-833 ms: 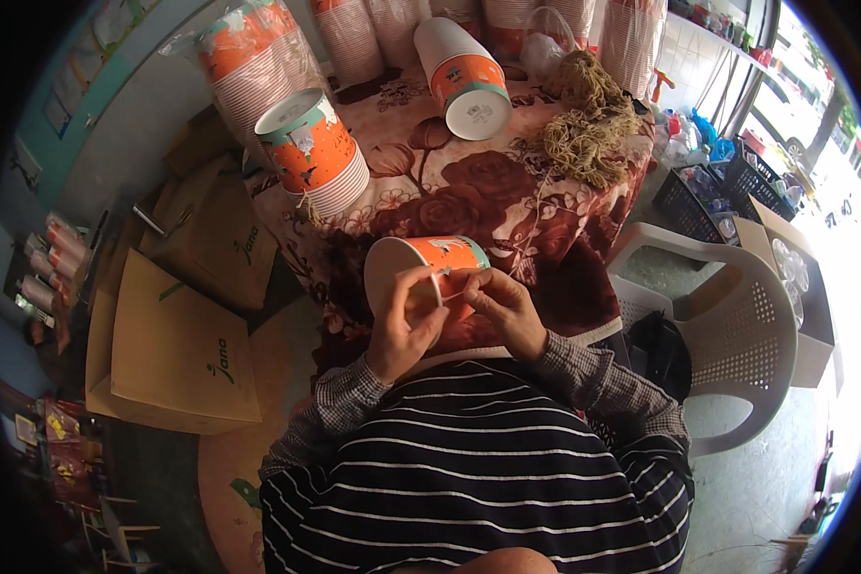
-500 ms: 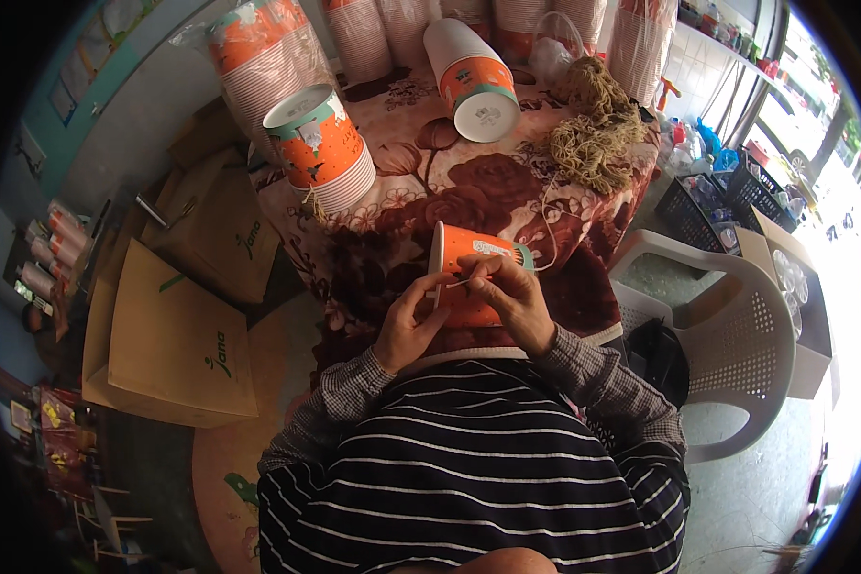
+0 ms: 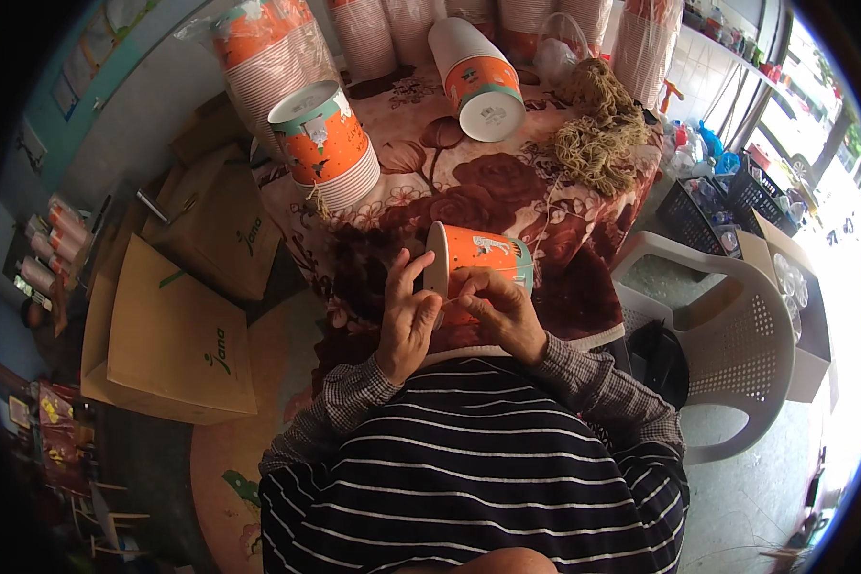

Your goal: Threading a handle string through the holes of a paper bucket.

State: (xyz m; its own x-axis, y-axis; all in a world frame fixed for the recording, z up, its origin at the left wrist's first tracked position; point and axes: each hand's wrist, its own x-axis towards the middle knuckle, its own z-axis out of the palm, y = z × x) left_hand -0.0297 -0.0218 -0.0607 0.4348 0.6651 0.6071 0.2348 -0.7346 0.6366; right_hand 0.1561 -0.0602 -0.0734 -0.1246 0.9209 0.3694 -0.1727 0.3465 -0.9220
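An orange paper cup point(image 3: 488, 246) with a white rim and a green band lies on its side at the near edge of the table, its rim toward the left. My right hand point(image 3: 499, 308) is in front of it, thumb and forefinger pinched on a thin string point(image 3: 449, 300). Beside the rim is my left hand point(image 3: 407, 320), open, its fingers stretched upward and its thumb close to the string. The string's far part runs up past the cup's green end toward a tangled heap of tan twine point(image 3: 598, 143).
A stack of upturned orange cups point(image 3: 327, 158) stands at left; another stack point(image 3: 483, 81) lies at the back. Bagged cup stacks point(image 3: 277, 62) line the far edge. Cardboard boxes point(image 3: 177, 330) are on the left, a plastic chair point(image 3: 737, 330) and black crates point(image 3: 689, 210) on the right.
My left hand has come off the string, its fingers opening upward. My right hand has lowered slightly and moved left with the string, showing more of the cup's side.
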